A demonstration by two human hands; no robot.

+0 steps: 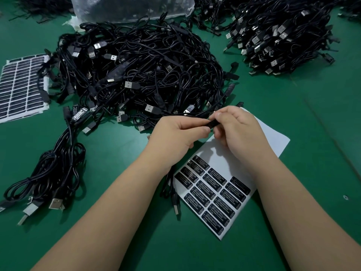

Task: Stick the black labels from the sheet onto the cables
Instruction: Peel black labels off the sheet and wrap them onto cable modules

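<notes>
Both hands meet over the top of the white label sheet (273, 139), which lies on the green table and carries several black "LED CONTROLLER" labels (213, 192) on its lower half. My left hand (175, 137) grips a cable's slim black controller (212, 124) between thumb and fingers. My right hand (240, 132) pinches the controller's right end with thumb and fingertips. That cable's lead and USB plug (175, 208) hang down below my left wrist. A big tangle of black USB cables (140, 71) lies just beyond the hands.
A bundle of labelled cables (54, 173) lies at the left. A full label sheet (19, 89) sits at the far left edge. Another cable heap (279, 34) fills the back right, and a plastic bag (132, 8) stands at the back.
</notes>
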